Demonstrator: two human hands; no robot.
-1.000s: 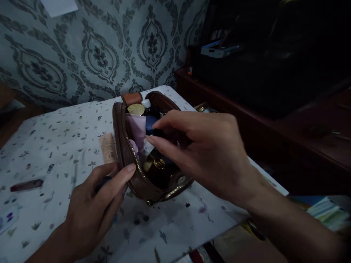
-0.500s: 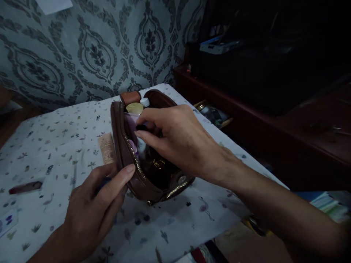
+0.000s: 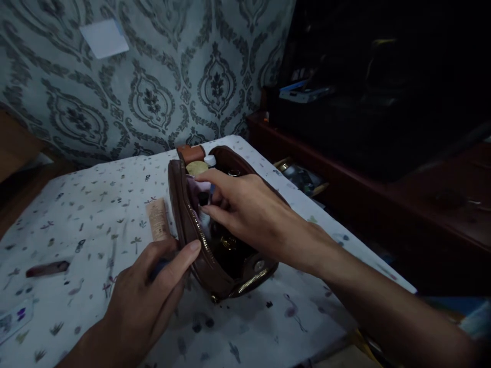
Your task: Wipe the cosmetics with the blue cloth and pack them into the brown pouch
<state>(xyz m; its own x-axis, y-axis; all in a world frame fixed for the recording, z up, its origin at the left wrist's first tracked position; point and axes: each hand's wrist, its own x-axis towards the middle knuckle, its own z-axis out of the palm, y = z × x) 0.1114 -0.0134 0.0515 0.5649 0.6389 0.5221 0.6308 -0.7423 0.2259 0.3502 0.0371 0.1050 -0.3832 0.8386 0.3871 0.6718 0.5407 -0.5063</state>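
Observation:
A brown zippered bag (image 3: pixel 180 199) stands unzipped on the table, its gold zip teeth running round the mouth. My left hand (image 3: pixel 153 286) pinches the bag's near-left rim, thumb over the zip edge and fingers outside; a dark blue thing shows partly behind them. Over the mouth reaches my right hand (image 3: pixel 245 204), index finger and thumb apart around a small black cap (image 3: pixel 203 198), its other fingers curled and partly hidden. Inside the bag are a round yellowish lid (image 3: pixel 197 167), a white cap (image 3: pixel 209 160) and something pale purple. A beige tube (image 3: pixel 158 220) lies beside the bag.
The table (image 3: pixel 115 204) has a white printed cover. On its left lie a dark slim object (image 3: pixel 48 269) and a small clear packet (image 3: pixel 15 322). Behind is a patterned wall (image 3: pixel 153 97). An open drawer (image 3: pixel 301 176) holding items sits beyond the table's right edge.
The view has tilted up slightly, so everything sits lower and further right. My right index finger and thumb have spread apart over the black cap. My left hand keeps its hold on the rim.

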